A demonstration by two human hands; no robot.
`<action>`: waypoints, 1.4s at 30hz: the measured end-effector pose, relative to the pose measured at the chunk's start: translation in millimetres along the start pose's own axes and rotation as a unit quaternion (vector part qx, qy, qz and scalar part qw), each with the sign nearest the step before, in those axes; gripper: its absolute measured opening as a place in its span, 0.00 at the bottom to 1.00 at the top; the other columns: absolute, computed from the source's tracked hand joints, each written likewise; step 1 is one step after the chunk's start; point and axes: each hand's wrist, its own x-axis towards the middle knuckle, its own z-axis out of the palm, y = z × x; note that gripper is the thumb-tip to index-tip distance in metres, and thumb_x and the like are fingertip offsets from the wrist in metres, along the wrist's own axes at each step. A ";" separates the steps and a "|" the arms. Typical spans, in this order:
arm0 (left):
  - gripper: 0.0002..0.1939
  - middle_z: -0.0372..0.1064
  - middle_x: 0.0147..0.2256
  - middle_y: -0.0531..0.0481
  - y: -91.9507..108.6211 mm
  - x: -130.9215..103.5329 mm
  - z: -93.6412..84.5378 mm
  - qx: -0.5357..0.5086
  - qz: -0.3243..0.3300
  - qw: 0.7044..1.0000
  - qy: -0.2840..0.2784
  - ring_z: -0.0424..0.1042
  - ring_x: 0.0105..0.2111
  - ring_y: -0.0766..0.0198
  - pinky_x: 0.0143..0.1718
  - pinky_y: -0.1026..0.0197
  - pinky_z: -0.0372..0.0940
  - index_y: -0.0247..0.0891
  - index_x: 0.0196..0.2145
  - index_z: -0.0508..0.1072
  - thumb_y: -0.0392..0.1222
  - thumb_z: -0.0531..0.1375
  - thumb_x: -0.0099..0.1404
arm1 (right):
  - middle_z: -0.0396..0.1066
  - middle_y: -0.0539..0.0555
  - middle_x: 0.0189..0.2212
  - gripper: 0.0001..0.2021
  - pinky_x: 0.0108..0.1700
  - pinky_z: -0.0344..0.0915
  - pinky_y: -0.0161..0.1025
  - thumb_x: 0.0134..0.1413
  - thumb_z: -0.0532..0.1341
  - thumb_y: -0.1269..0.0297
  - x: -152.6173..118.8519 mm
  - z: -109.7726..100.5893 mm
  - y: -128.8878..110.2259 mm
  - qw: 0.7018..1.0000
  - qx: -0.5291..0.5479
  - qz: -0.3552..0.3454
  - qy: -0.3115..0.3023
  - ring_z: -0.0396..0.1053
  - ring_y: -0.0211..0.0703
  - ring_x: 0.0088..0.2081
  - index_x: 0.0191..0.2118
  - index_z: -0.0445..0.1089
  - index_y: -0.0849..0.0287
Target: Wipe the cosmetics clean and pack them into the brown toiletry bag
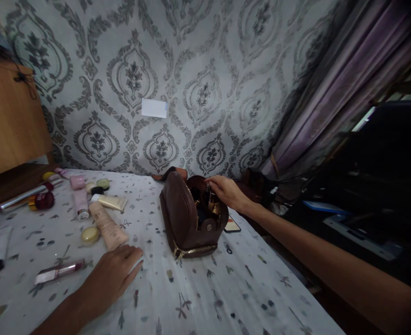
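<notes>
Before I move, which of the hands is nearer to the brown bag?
Right. The right hand is at the open top of the brown bag, fingers at its rim. The left hand is off to the bag's left, near the beige tube.

One brown bag (181,209); its contents overlap too much to count. Two hands: one left hand (113,270) at the bag's eight o'clock, one right hand (228,191) at two. Toward nine, four tubes: beige tube (106,225), cream tube (111,202), pink tube (81,202), white tube (0,246). Also there, one red bottle (45,201) and one yellow pot (90,236). Between eight and nine, one lip gloss (59,271). One curtain (331,100) at two, one white card (154,108) at eleven.
</notes>
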 end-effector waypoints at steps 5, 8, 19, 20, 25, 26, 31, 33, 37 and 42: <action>0.09 0.72 0.30 0.51 -0.3 -0.3 0.6 -0.002 0.006 1.000 0.002 0.74 0.30 0.59 0.30 0.59 0.65 0.41 0.35 0.65 0.37 0.48 0.71 | 0.77 0.58 0.42 0.15 0.47 0.65 0.38 0.63 0.51 0.70 -1.7 -1.9 -0.2 1.000 0.005 -0.003 0.004 0.73 0.46 0.44 0.45 0.74 0.60; 0.08 0.72 0.30 0.50 -1.4 -1.4 3.0 -0.003 0.010 1.000 0.007 0.74 0.31 0.59 0.32 0.58 0.65 0.41 0.36 0.65 0.37 0.48 0.72 | 0.77 0.59 0.43 0.15 0.47 0.65 0.39 0.63 0.51 0.70 -2.7 -2.3 -0.5 1.000 0.010 0.004 0.005 0.73 0.46 0.44 0.45 0.74 0.61; 0.10 0.72 0.31 0.49 -0.5 -1.2 1.9 0.001 0.004 1.000 -0.012 0.74 0.31 0.58 0.31 0.58 0.65 0.40 0.36 0.65 0.38 0.46 0.72 | 0.76 0.58 0.38 0.11 0.43 0.65 0.37 0.55 0.61 0.69 -0.1 -6.7 -2.4 1.000 -0.006 0.001 -0.030 0.73 0.45 0.40 0.44 0.75 0.63; 0.10 0.73 0.31 0.49 -0.8 -1.3 2.2 0.003 0.004 1.000 -0.009 0.75 0.31 0.57 0.31 0.58 0.65 0.40 0.36 0.66 0.38 0.47 0.72 | 0.77 0.57 0.37 0.10 0.41 0.64 0.36 0.54 0.61 0.70 0.4 -7.8 -3.2 0.999 -0.012 0.006 -0.035 0.73 0.44 0.39 0.42 0.76 0.62; 0.09 0.73 0.30 0.50 -0.8 -0.6 1.4 -0.008 -0.001 1.000 -0.004 0.74 0.30 0.58 0.31 0.58 0.65 0.41 0.35 0.66 0.38 0.48 0.72 | 0.76 0.54 0.34 0.09 0.36 0.62 0.34 0.50 0.61 0.74 -1.3 -11.6 -13.1 0.998 -0.033 0.014 -0.051 0.72 0.42 0.35 0.37 0.76 0.60; 0.09 0.73 0.30 0.50 -0.6 -0.4 0.7 -0.011 -0.003 1.000 -0.004 0.74 0.30 0.58 0.31 0.58 0.65 0.41 0.35 0.67 0.38 0.49 0.71 | 0.75 0.53 0.34 0.08 0.36 0.61 0.34 0.50 0.61 0.74 -2.5 -11.8 -15.9 0.998 -0.039 0.004 -0.056 0.71 0.41 0.35 0.37 0.75 0.60; 0.10 0.72 0.30 0.50 1.1 0.4 -2.3 -0.015 -0.012 1.000 -0.017 0.74 0.31 0.58 0.31 0.58 0.65 0.40 0.35 0.67 0.38 0.48 0.71 | 0.73 0.53 0.33 0.06 0.35 0.59 0.34 0.51 0.61 0.74 -7.7 -10.6 -24.6 0.996 -0.040 -0.049 -0.063 0.69 0.41 0.33 0.34 0.73 0.60; 0.10 0.72 0.30 0.50 1.8 0.5 -3.0 -0.012 -0.014 0.999 -0.027 0.74 0.31 0.58 0.31 0.58 0.65 0.40 0.35 0.67 0.38 0.48 0.72 | 0.73 0.53 0.32 0.06 0.36 0.58 0.34 0.50 0.61 0.74 -8.2 -9.6 -23.9 0.996 -0.034 -0.051 -0.058 0.69 0.41 0.33 0.34 0.73 0.60; 0.10 0.73 0.31 0.49 2.8 0.7 -3.7 -0.011 -0.022 0.999 -0.038 0.74 0.32 0.58 0.33 0.57 0.65 0.40 0.35 0.67 0.38 0.48 0.72 | 0.74 0.53 0.32 0.06 0.34 0.58 0.34 0.52 0.60 0.72 -8.2 -8.4 -19.9 0.998 -0.012 -0.021 -0.050 0.69 0.41 0.32 0.35 0.73 0.59; 0.10 0.72 0.30 0.50 1.6 -0.1 -1.0 -0.017 -0.020 0.999 -0.025 0.73 0.31 0.58 0.31 0.58 0.64 0.41 0.35 0.66 0.38 0.48 0.72 | 0.75 0.53 0.31 0.08 0.34 0.58 0.34 0.59 0.56 0.67 -8.5 -8.7 -20.0 0.999 0.016 -0.017 -0.036 0.69 0.40 0.31 0.37 0.73 0.59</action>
